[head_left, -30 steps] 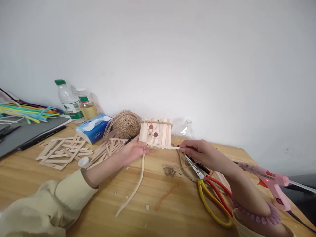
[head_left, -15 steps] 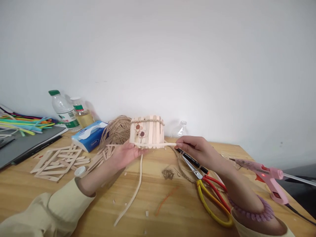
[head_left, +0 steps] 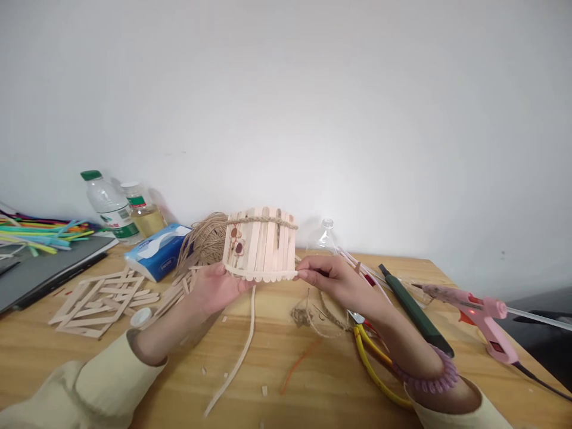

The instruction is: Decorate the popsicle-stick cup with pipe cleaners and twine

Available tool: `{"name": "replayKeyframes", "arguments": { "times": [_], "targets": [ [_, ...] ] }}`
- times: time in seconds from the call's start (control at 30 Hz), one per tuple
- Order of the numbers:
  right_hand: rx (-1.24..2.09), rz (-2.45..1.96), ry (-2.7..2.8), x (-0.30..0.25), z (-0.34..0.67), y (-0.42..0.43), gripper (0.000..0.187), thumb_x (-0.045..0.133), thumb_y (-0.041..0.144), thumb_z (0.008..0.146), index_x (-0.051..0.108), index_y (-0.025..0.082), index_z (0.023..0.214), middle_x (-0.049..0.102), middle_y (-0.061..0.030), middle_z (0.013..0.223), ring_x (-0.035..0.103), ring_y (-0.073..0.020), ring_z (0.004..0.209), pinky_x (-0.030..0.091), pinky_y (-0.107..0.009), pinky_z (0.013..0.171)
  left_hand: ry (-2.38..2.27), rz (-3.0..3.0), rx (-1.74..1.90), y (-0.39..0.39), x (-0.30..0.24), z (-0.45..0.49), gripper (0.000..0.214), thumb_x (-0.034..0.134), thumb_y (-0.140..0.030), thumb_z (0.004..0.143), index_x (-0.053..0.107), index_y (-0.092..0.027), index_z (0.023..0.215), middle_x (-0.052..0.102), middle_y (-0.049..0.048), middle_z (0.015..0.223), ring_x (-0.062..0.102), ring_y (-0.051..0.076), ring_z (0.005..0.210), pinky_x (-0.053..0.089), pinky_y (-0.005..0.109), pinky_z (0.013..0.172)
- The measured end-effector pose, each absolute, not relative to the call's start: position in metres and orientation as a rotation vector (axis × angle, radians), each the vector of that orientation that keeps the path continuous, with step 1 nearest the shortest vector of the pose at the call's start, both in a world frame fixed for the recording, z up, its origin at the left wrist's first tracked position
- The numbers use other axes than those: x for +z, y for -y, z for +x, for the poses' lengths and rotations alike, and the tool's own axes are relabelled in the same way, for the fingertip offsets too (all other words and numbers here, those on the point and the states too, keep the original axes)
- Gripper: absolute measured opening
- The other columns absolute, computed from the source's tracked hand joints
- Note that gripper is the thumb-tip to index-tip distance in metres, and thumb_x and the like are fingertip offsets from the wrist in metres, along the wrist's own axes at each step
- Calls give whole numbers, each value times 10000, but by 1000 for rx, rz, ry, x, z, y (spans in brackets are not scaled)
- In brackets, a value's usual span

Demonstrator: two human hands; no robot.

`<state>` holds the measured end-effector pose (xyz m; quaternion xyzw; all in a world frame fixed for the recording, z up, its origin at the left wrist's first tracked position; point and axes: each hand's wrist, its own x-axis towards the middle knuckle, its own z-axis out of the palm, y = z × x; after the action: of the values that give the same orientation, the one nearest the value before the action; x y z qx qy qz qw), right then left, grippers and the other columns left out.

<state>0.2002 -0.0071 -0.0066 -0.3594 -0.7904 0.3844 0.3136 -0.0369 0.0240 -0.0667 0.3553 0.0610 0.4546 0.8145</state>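
Grasps the stick-sided box (head_left: 263,250) with the left hand (head_left: 214,289), holding it between the 2 hands. Pinches the pale cord (head_left: 252,316) at the box's lower edge with the right hand (head_left: 337,280). Has yellow-handled scissors (head_left: 361,351) lying partly behind the right forearm.

Box (head_left: 268,253): pale wood, vertical slat stripes, brown-centred flowers (head_left: 240,248), tan braided band (head_left: 263,220). Cord (head_left: 251,325): cream. Scissors (head_left: 363,362) yellow-handled; glue gun (head_left: 487,325) pink; tissue pack (head_left: 156,255) blue and white.
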Motion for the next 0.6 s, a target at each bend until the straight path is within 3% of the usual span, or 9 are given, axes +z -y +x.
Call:
{"name": "replayKeyframes", "arguments": {
  "times": [0.13,0.33,0.43,0.6],
  "targets": [
    [1100,-918,2006,-12,197,6,213,523,359,856,581,160,806,530,1,741,463,-124,695,354,-245,640,-81,789,921,-24,-64,-37,624,632,-302,637,526,-216,1245,702,48,1062,596,262,1046,461,338,863],
    [1262,-781,1951,-20,192,6,271,558,415,832,565,157,752,450,31,658,384,-90,592,297,-226,544,-92,792,931,-20,-59,-29,576,600,-385,622,589,-217,1173,658,69,1157,441,336,1235,323,483,1029],
    [1278,-732,1952,-22,188,9,295,561,444,825,561,157,753,441,37,648,357,-76,559,278,-215,508,-68,740,931,-21,-64,-33,547,559,-408,664,586,-225,1178,670,56,1136,462,310,1221,341,458,1022],
    [1302,-676,1984,-22,182,14,327,516,469,847,580,156,776,443,39,612,393,-76,541,319,-207,494,-105,686,952,-27,-71,-41,439,448,-344,797,550,-259,1215,702,26,1049,596,218,1050,469,348,867]
  ]
}}
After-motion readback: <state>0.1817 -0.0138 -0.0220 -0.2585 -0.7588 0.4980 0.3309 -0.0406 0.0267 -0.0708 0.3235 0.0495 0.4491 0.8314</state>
